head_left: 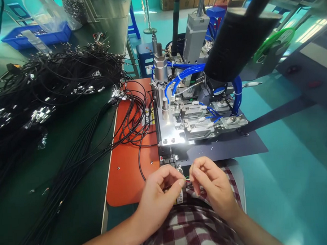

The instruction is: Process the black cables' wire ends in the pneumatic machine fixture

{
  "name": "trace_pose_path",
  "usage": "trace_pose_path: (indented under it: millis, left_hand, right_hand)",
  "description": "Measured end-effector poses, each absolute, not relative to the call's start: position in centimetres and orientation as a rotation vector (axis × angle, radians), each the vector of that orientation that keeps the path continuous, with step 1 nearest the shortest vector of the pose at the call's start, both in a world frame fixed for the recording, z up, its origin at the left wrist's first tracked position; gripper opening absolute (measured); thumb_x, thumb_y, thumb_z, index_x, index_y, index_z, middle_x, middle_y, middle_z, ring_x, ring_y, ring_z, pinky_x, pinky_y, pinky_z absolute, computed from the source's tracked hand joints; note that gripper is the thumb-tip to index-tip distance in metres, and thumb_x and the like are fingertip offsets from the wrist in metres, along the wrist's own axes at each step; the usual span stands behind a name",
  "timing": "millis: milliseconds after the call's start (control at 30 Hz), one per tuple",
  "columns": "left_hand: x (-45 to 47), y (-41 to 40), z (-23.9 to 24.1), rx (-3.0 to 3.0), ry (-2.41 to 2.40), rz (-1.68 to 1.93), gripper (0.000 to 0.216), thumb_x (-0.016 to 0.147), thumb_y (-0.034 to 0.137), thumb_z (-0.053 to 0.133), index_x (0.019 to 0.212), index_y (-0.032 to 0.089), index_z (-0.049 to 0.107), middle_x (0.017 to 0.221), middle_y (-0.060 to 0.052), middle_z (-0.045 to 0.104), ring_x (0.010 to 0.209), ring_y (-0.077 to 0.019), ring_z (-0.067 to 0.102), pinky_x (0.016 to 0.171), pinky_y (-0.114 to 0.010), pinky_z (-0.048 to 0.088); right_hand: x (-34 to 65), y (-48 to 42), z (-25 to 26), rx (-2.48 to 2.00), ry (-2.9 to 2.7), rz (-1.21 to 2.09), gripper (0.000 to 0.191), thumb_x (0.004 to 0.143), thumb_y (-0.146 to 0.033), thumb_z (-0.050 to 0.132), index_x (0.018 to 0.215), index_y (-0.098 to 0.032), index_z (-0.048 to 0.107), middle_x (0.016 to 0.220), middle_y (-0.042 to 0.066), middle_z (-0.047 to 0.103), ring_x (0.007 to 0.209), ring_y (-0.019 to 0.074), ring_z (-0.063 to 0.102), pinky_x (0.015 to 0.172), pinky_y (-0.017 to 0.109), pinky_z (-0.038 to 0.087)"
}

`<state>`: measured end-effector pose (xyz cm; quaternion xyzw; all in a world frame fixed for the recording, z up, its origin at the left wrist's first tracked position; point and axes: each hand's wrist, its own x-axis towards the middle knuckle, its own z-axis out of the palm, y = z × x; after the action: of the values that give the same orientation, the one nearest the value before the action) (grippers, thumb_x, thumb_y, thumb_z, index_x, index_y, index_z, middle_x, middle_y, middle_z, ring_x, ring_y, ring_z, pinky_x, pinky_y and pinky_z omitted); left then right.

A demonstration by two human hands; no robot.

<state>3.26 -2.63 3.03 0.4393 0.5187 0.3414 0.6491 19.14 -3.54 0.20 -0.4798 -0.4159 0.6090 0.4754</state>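
Pinching fine wires between thumb and forefinger, the left hand is positioned in front of the machine. The right hand is located just beside it, fingertips drawn together at the wires' free end; whether they grip cannot be determined. The wires lie between both hands, above the checked cloth. Black cables extend from the table onto the orange board, left of the machine.
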Motion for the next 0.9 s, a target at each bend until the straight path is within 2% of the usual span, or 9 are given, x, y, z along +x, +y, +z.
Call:
trace_pose_path:
  millis: [167, 367, 500, 633, 900]
  left_hand:
    - [3.3, -2.5, 3.1, 0.951, 1.222, 0.761, 0.015, 0.076, 0.028, 0.065, 0.073, 0.015, 0.059, 0.067, 0.001, 0.055, 0.063, -0.0107, 0.047, 0.058, -0.021, 0.038]
    - [3.3, -2.2, 3.3, 0.917, 1.229, 0.769, 0.017, 0.074, 0.029, 0.067, 0.072, 0.014, 0.059, 0.060, 0.004, 0.052, 0.054, -0.0073, 0.043, 0.051, -0.018, 0.035]
    - [3.3, -2.2, 3.5, 0.914, 1.249, 0.760, 0.015, 0.075, 0.027, 0.066, 0.071, 0.015, 0.059, 0.054, 0.007, 0.046, 0.047, -0.0048, 0.036, 0.046, -0.016, 0.031]
    - [3.2, -2.3, 3.5, 0.870, 1.221, 0.749, 0.013, 0.077, 0.027, 0.064, 0.073, 0.016, 0.058, 0.053, 0.008, 0.048, 0.043, -0.0035, 0.032, 0.043, -0.016, 0.028]
    - [3.1, -2.4, 3.2, 0.841, 1.188, 0.735, 0.015, 0.078, 0.029, 0.064, 0.076, 0.016, 0.057, 0.052, 0.008, 0.047, 0.045, -0.0045, 0.037, 0.043, -0.015, 0.028]
  right_hand:
    - [19.1, -3.7, 0.9, -1.221, -1.167, 1.479, 0.008, 0.087, -0.028, 0.055, 0.084, -0.020, 0.056, 0.068, -0.002, 0.055, 0.051, 0.0103, 0.046, 0.049, 0.023, 0.040]
    - [18.6, -3.6, 0.7, -1.292, -1.237, 1.469, 0.009, 0.083, -0.026, 0.058, 0.078, -0.018, 0.058, 0.064, -0.003, 0.051, 0.054, 0.0107, 0.043, 0.051, 0.023, 0.038]
    - [18.2, -3.2, 1.4, -1.308, -1.156, 1.546, 0.012, 0.079, -0.026, 0.062, 0.072, -0.018, 0.057, 0.057, -0.004, 0.050, 0.049, 0.0088, 0.042, 0.047, 0.021, 0.036]
    - [17.4, -3.5, 1.4, -1.274, -1.017, 1.664, 0.019, 0.078, -0.031, 0.064, 0.069, -0.018, 0.055, 0.054, -0.005, 0.050, 0.044, 0.0078, 0.043, 0.042, 0.020, 0.036]
    - [17.9, -4.3, 0.2, -1.247, -0.992, 1.661, 0.014, 0.082, -0.031, 0.065, 0.080, -0.017, 0.060, 0.064, -0.004, 0.054, 0.050, 0.0067, 0.045, 0.048, 0.019, 0.038]
